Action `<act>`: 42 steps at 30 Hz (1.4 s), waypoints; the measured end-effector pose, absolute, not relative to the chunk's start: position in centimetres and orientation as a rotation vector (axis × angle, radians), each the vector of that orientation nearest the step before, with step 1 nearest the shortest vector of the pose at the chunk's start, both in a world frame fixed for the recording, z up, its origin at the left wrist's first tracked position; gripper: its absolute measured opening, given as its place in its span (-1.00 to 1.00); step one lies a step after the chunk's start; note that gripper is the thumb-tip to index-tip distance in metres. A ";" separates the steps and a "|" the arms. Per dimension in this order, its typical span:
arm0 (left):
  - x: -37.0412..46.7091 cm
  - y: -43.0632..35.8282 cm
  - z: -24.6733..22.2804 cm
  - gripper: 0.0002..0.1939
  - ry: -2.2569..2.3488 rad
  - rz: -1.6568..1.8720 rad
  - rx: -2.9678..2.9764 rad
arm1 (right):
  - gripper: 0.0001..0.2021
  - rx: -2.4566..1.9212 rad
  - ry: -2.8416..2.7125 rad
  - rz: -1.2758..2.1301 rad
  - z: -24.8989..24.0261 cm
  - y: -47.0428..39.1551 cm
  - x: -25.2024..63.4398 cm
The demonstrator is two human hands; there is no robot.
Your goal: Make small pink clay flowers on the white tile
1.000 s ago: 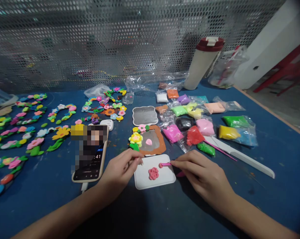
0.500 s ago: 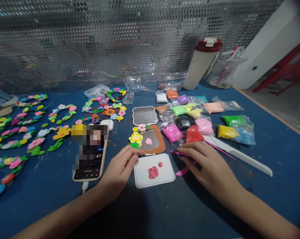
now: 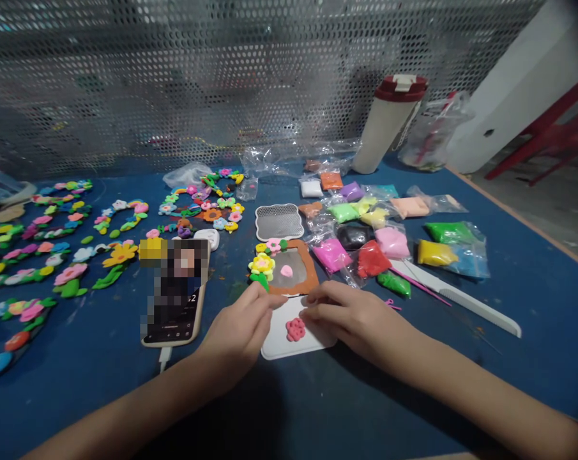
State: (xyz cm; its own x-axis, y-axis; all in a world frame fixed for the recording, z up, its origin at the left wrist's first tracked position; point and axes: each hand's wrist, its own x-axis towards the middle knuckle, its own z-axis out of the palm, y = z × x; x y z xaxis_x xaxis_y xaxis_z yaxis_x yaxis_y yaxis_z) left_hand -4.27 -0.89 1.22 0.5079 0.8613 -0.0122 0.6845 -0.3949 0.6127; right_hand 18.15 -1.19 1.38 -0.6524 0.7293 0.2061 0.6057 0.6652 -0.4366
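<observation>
A red clay flower (image 3: 296, 329) lies on the white tray (image 3: 283, 349). My right hand (image 3: 349, 316) is over the tray's right side with its fingers bent together; whatever its fingertips hold, if anything, is hidden. My left hand (image 3: 241, 326) rests at the tray's left edge, its fingers closed together at the near edge of the brown-rimmed frame (image 3: 310, 268). Nothing can be made out in its fingers. On that frame sit a yellow clay flower (image 3: 261, 266) and, in the middle, a small pink piece (image 3: 287, 271).
A phone (image 3: 176, 294) lies left of my left hand. Bagged clay (image 3: 331, 254), a green bag (image 3: 394, 283), pink tools (image 3: 393, 304) and a white comb (image 3: 475, 310) lie to the right. Behind stands a bottle (image 3: 389, 124). Decorated frames (image 3: 121, 218) fill the left.
My right hand has moved left from the pink tools onto the tray, uncovering the green bag. The small red ball there is no longer visible. My left hand has shifted slightly right.
</observation>
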 end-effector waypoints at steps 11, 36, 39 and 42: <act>-2.7 -1.3 1.2 -0.79 1.253 0.275 2.348 | -0.75 -0.981 -2.453 0.489 1.7 -1.4 18.3; -2.4 -2.1 2.9 -0.96 1.425 0.832 1.754 | -0.87 -1.139 -0.699 1.992 1.9 -1.6 14.9; -2.4 -2.1 2.7 -0.94 1.437 0.820 1.788 | -0.86 -1.141 -0.682 1.989 2.0 -1.7 15.0; -2.4 -2.0 2.6 -0.93 1.442 0.812 1.801 | -0.88 -1.145 -0.673 1.983 2.1 -1.7 14.9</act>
State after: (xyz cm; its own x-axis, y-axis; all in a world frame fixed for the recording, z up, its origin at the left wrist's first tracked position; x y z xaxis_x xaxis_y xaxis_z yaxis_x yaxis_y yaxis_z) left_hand -2.44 -1.99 2.58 0.1906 0.9802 0.0539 0.5546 -0.1528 0.8180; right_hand 14.86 -1.72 2.14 -0.3309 0.8029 -0.4958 -0.3356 -0.5912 -0.7334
